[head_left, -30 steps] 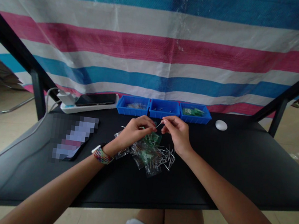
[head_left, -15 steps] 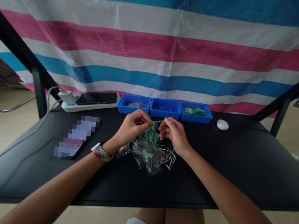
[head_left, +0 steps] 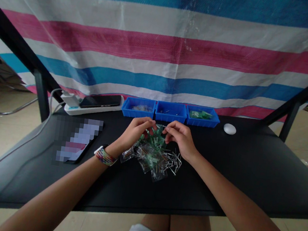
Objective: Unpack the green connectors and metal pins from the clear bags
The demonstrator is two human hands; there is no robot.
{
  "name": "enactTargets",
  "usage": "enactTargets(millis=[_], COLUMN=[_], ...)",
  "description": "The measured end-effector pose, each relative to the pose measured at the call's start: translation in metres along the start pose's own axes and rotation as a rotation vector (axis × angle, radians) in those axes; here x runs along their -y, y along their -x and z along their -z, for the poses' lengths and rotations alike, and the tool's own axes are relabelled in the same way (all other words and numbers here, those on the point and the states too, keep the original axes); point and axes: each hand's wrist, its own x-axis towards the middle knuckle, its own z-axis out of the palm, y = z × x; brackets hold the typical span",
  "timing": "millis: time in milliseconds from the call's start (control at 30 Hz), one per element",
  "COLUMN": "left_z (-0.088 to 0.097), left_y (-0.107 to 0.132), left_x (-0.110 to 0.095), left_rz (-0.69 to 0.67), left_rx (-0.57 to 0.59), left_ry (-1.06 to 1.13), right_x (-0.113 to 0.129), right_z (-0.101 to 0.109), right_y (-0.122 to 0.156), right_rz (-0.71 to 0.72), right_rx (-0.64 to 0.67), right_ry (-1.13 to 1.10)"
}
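Observation:
Between the fingertips of my left hand (head_left: pixel 136 131) and my right hand (head_left: pixel 181 137) stretches a thin metal pin (head_left: pixel 161 126), too small to make out in detail. Both hands are closed in a pinch above a pile. Under them lie green plastic packets (head_left: pixel 156 141) and clear plastic packets (head_left: pixel 148 158) with small parts inside. Loose metal pins (head_left: pixel 175 164) are scattered at the pile's right side, below my right hand. My left wrist wears a colourful woven watch band (head_left: pixel 105 156).
Three blue bins stand behind the hands: a left bin (head_left: pixel 138 113) with small pale pieces, a middle bin (head_left: pixel 170 118) with a few pins, a right bin (head_left: pixel 202 122) with green packets. Also present: power strip (head_left: pixel 86 111), blurred-screen phone (head_left: pixel 81 142), black phone (head_left: pixel 100 101), white mouse (head_left: pixel 229 129).
My left fingers have curled in and shifted slightly at the pin's left end. My right fingers have moved only a little. The pile and bins look the same.

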Motion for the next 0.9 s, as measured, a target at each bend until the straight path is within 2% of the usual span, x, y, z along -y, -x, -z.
enactTargets(millis=[233,700,833,900], left_z=[0.001,0.002,0.001,0.006], left_y=[-0.001,-0.004,-0.005,-0.008], left_x=[0.003,0.011,0.011,0.011], left_rz=[0.018,-0.060,-0.081,-0.100], left_rx=[-0.001,-0.054,-0.042,-0.084], left_ry=[0.013,-0.111,-0.140,-0.138], right_x=[0.001,-0.002,-0.003,0.001], right_z=[-0.001,-0.003,-0.002,0.005], right_y=[0.000,0.002,0.001,-0.006], right_rz=[0.004,-0.040,-0.009,0.073], right_rx=[0.013,-0.031,-0.040,-0.062], right_ry=[0.031,-0.078,-0.034,0.027])
